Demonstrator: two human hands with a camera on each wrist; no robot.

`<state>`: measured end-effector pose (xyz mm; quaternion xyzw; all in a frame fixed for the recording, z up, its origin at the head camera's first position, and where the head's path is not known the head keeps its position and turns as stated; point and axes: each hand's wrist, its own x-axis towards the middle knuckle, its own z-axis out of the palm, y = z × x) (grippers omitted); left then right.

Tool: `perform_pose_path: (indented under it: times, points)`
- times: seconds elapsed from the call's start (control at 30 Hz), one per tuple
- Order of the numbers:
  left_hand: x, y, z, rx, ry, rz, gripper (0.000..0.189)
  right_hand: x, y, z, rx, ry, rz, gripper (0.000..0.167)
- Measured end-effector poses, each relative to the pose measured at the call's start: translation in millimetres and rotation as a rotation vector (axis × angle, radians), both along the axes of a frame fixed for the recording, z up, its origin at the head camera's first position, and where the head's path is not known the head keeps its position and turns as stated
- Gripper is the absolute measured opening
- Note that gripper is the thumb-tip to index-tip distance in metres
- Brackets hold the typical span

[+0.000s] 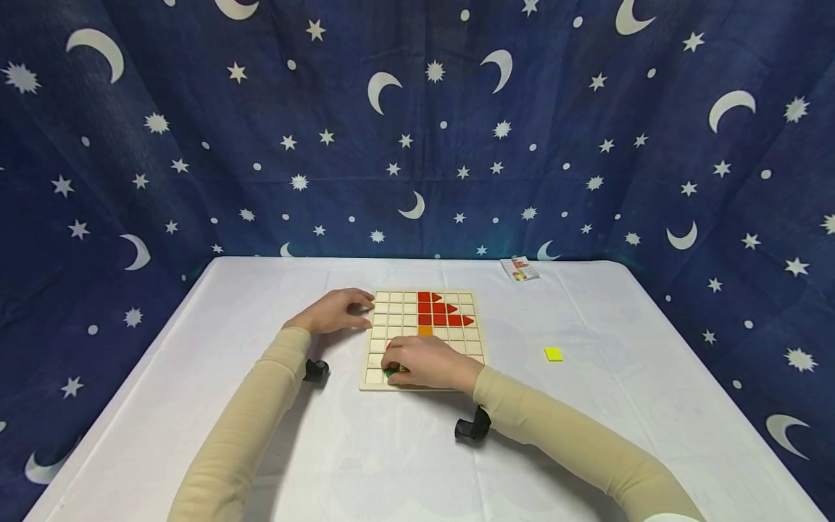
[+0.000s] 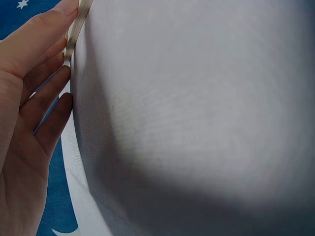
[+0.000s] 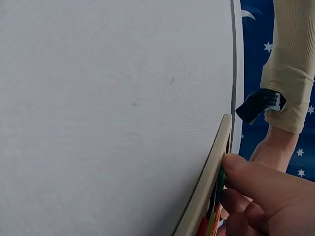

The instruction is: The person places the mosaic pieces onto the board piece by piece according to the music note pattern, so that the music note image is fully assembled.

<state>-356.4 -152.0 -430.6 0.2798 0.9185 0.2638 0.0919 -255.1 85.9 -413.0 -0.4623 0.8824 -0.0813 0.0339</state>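
Observation:
A square wooden grid board (image 1: 395, 320) lies on the white table. Red squares and red pointed pieces (image 1: 439, 309) fill part of its upper rows, with an orange square (image 1: 425, 330) below them. Over the board's lower left, my right hand (image 1: 427, 361) pinches a small green piece (image 1: 391, 371) between thumb and fingers; the right wrist view shows this green piece (image 3: 221, 180) by the thumb, close to the board's edge. A bit of red shows at the fingertips. My left hand (image 1: 334, 312) rests its loosely bent fingers against the board's left edge. The right hand hides several cells.
Right of the board lies a yellow square tile (image 1: 553, 354). A small printed card (image 1: 520, 269) with a coloured pattern sits near the table's far edge. Behind the table (image 1: 365, 457) hangs a dark blue curtain (image 1: 443, 152) with moons and stars.

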Motion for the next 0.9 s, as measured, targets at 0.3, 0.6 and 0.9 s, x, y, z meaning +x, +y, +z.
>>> perform_pose_path:
  times: [0.3, 0.6, 0.9]
  points:
    - [-1.3, -0.7, -1.8, -0.003, -0.015, 0.005, 0.047, 0.2, 6, 3.3, 0.013, -0.027, -0.027, 0.022]
    - [-4.1, -0.3, 1.0, -0.001, -0.031, 0.02, 0.049, -2.8, 15, 7.8, 0.04, -0.082, -0.089, 0.024]
    - [-0.8, 0.3, 0.3, 0.007, -0.033, 0.013, 0.048, 0.7, 13, -0.1, -0.04, -0.08, -0.047, 0.018]
